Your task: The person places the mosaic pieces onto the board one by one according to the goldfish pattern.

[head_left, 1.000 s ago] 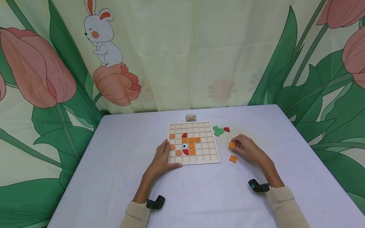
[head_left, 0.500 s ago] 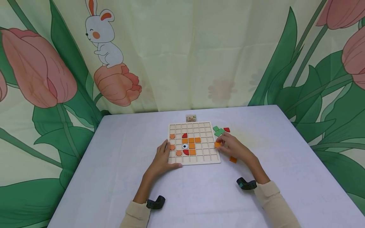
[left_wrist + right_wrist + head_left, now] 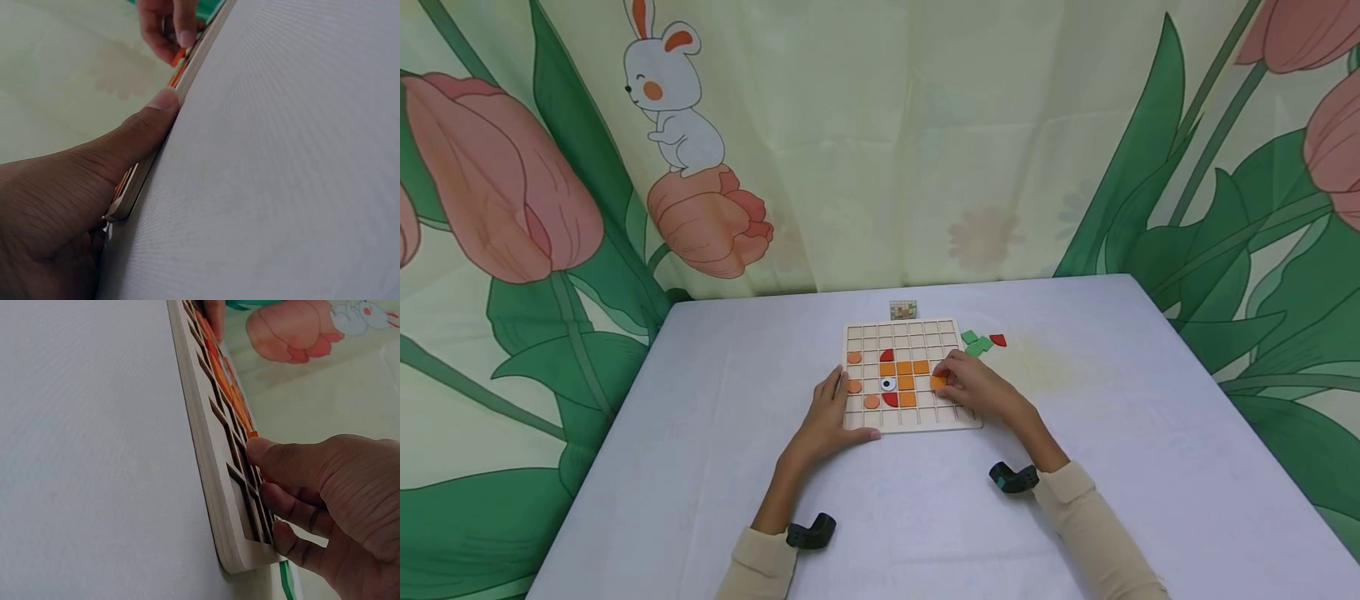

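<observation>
The wooden grid board (image 3: 859, 421) lies on the table. My left hand (image 3: 825, 421) rests at its left near corner, fingers along the left side and thumb stretched along the front edge. In the left wrist view that thumb (image 3: 134, 134) presses the board's rim. Over the board's right half, my right hand (image 3: 977, 385) pinches an orange square tile (image 3: 937, 382) between thumb and fingertips. Orange squares (image 3: 905, 382), red quarter-round tiles (image 3: 887, 356), a round eye tile (image 3: 888, 384) and light orange discs (image 3: 871, 402) sit in the grid cells.
Green tiles (image 3: 984, 342) and a red tile (image 3: 997, 340) lie right of the board, one green tile partly covered by my right hand. A small patterned card (image 3: 903, 310) is behind the board. A floral curtain (image 3: 850, 167) hangs beyond the white table (image 3: 715, 400).
My right hand has carried the orange tile leftward from the table to above the board. A loose orange tile on the table is now hidden behind that arm. The left hand stays put.
</observation>
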The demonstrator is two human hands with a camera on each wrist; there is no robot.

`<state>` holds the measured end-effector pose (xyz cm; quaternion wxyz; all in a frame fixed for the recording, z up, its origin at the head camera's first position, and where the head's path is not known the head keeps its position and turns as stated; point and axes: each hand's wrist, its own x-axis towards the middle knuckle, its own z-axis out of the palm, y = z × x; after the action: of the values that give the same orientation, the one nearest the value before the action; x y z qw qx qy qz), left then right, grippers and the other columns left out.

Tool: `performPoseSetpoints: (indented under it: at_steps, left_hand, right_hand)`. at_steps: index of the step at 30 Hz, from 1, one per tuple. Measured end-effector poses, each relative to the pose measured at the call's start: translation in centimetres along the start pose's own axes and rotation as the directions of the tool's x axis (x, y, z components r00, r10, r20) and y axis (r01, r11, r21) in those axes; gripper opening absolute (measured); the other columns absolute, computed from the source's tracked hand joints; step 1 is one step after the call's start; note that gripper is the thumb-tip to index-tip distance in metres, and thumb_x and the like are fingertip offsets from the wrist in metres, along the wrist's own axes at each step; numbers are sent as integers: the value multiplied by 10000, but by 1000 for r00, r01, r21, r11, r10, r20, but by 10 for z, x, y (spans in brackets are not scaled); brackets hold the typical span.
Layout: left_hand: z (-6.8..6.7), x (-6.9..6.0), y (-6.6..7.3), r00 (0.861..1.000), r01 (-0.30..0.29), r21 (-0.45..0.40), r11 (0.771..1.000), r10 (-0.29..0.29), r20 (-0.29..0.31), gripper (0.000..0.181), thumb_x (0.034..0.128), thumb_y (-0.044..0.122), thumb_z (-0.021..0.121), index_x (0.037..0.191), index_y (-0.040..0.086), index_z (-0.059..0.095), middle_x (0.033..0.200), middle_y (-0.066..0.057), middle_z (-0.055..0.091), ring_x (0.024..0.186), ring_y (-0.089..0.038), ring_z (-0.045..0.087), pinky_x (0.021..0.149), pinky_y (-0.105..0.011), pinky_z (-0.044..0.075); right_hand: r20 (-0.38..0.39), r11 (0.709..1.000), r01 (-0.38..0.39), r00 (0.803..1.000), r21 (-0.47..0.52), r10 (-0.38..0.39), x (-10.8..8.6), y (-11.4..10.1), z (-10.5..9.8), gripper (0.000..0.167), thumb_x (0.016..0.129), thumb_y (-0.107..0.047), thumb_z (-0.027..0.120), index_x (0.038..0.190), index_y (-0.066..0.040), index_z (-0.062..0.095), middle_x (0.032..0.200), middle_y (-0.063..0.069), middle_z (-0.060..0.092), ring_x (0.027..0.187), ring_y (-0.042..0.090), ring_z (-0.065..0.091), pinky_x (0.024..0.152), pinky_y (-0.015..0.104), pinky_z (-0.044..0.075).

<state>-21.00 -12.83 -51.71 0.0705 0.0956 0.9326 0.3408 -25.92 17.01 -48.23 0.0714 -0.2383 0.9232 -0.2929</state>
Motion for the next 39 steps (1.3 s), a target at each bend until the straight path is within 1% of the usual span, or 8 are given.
performPoseSetpoints:
  at_steps: [4, 9, 15, 23, 27, 34, 39]
  left_hand:
    - [1, 0, 0, 1000, 11, 2, 1000, -11, 0, 1270, 783, 473, 935, 1677, -34, 187, 1779, -207, 128, 1623, -410, 180, 1257, -559, 367]
    - [2, 1, -1, 1000, 17, 6, 1000, -17, -3, 1277, 780, 483, 934, 1681, -23, 184, 1780, -200, 125, 1620, -407, 183, 1250, -565, 376]
    - [1, 2, -2, 1000, 26, 22, 999, -26, 0, 1282, 781, 491, 932, 1687, -8, 174, 1784, -188, 123, 1621, -402, 182, 1246, -563, 382]
    - [1, 1, -2, 1000, 21, 12, 1000, -22, 7, 1275, 785, 484, 932, 1686, -7, 176, 1786, -188, 115, 1628, -405, 167, 1254, -562, 372]
    - [2, 0, -1, 1000, 9, 22, 1000, -9, -3, 1264, 785, 476, 934, 1677, -30, 195, 1776, -206, 136, 1615, -418, 191, 1242, -569, 386]
    - [2, 1, 0, 999, 32, 25, 999, -32, 9, 1267, 784, 480, 932, 1687, 0, 185, 1785, -186, 123, 1623, -401, 185, 1245, -576, 379]
    - [2, 1, 1, 999, 32, 16, 999, -32, 10, 1268, 785, 474, 933, 1689, 3, 179, 1786, -186, 119, 1626, -400, 177, 1248, -576, 374]
  right_hand:
    - [-15, 999, -10, 1000, -32, 10, 5, -4, 5, 318, 951, -198, 817, 1201, -19, 735, 1097, 80, 661, 907, 166, 556, 815, 274, 526]
    - [-37, 999, -29, 999, -44, 27, 11, -9, 10, 319, 956, -222, 816, 1204, -39, 738, 1116, 74, 658, 894, 167, 560, 811, 276, 527]
    - [-49, 998, -6, 999, -56, 4, 15, -10, 15, 308, 974, -235, 797, 1211, -47, 742, 1170, 90, 652, 894, 160, 561, 792, 271, 506]
    - [-55, 999, -22, 998, -43, 19, 15, -10, 20, 313, 972, -229, 799, 1225, -54, 740, 1183, 84, 644, 890, 149, 555, 776, 252, 496]
    - [-64, 999, -19, 998, -38, 16, 14, -9, 20, 304, 966, -223, 804, 1217, -61, 746, 1167, 77, 644, 885, 150, 553, 771, 251, 494]
    - [-69, 999, -31, 997, -31, 29, 15, -7, 22, 302, 965, -223, 806, 1217, -66, 747, 1165, 69, 641, 886, 145, 543, 762, 243, 484]
    - [-70, 999, -28, 997, -27, 26, 14, -7, 22, 297, 967, -210, 803, 1219, -63, 746, 1145, 67, 638, 885, 146, 538, 759, 240, 482]
